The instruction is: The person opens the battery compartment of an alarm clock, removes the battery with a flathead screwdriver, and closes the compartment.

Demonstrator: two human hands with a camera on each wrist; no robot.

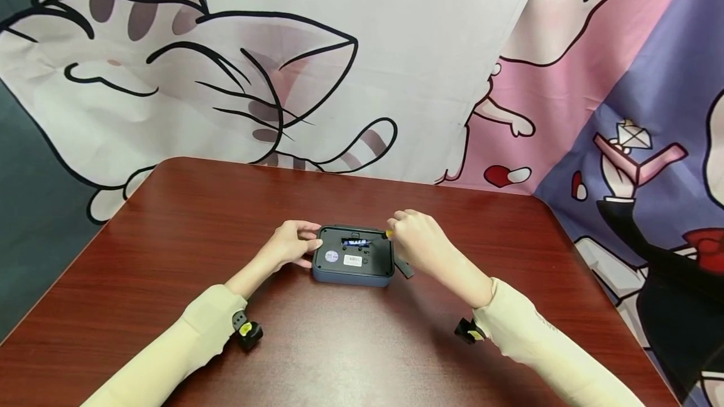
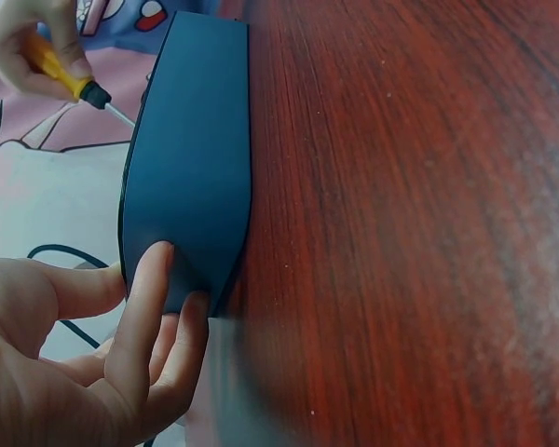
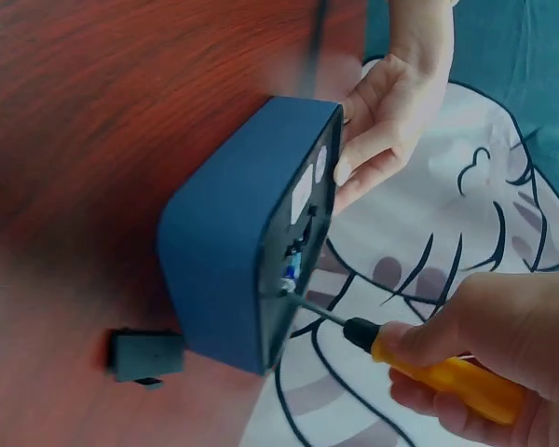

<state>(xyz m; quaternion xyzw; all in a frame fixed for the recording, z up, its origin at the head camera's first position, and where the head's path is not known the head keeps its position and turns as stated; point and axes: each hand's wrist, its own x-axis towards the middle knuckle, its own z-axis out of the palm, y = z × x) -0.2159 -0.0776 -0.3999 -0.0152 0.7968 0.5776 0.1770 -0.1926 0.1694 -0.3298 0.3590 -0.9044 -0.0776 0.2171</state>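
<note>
A dark blue box-shaped device (image 1: 353,277) lies on the table with its black back panel facing up. Inside its uncovered battery compartment sits a blue battery (image 1: 355,243). My left hand (image 1: 291,245) grips the device's left end, thumb over the panel's edge and fingers against the side wall. Opposite it, my right hand (image 1: 421,240) holds a screwdriver (image 3: 475,386) by its yellow handle. The screwdriver's thin metal shaft slants down to the battery's end, as the right wrist view shows. Beside the device's right end lies a small black battery cover (image 3: 147,356).
The brown wood-grain table (image 1: 226,206) runs out on all sides of the device. Behind it hangs a cloth backdrop (image 1: 430,80) with cartoon animals. Each sleeve carries a small black wrist camera (image 1: 247,333).
</note>
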